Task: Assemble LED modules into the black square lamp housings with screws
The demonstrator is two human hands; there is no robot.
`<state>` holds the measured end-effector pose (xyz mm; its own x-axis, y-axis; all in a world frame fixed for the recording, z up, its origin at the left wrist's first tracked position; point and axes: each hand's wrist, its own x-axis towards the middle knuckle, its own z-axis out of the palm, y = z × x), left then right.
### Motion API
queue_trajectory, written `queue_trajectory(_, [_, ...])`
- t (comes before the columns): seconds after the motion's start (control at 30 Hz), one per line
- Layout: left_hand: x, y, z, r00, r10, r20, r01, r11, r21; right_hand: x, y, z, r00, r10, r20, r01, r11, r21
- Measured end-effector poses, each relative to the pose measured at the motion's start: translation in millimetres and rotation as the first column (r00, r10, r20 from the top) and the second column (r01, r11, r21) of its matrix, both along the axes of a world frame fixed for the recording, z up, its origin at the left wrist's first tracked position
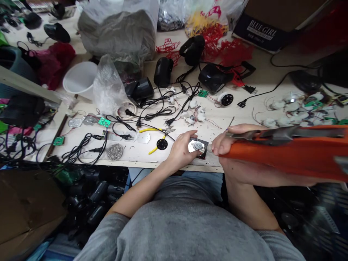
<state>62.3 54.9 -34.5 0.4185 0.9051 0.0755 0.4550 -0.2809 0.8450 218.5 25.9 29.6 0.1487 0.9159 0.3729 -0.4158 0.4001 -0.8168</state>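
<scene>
My left hand (pixel 181 150) sits at the table's front edge, its fingers gripping a small black square part with a shiny round metal motor (pixel 198 145) on it. My right hand (pixel 224 142) is shut around a large orange-handled power tool (pixel 282 152) with a metal top. The tool's exact type is unclear, and it lies across the right of the view. A pale tip near my right fingers touches or nearly touches the round metal motor. A black slotted disc (pixel 162 144) lies just left of my left hand.
On the pale wooden table (pixel 152 163) lie yellow-handled pliers (pixel 156 139), a heap of small screws (pixel 114 151), green circuit boards (pixel 104 122), tangled black power cords (pixel 81 150) and white motor parts (pixel 290 108). Black plastic housings (pixel 163 71) and plastic bags (pixel 116 34) stand behind them.
</scene>
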Motion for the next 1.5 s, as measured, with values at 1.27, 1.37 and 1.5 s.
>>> queue_trajectory(1.27, [5.6,1.6,-5.3,0.998,0.062,-0.002,-0.062,0.995,-0.083,-32.5,35.8,-24.8,0.971,0.177,0.158,-0.163,0.982,-0.099])
queue_trajectory(1.37, [5.5,2.4,-1.6,0.999,0.043,-0.025,-0.045,0.995,-0.090,-34.5,37.1,-25.2,0.973,0.180,0.144,-0.162,0.979,-0.125])
queue_trajectory(1.5, [4.1,1.8,3.7,0.999,0.044,0.004,-0.044,0.996,-0.079,-28.5,30.0,-7.3,0.989,0.107,0.106,-0.104,0.994,-0.037])
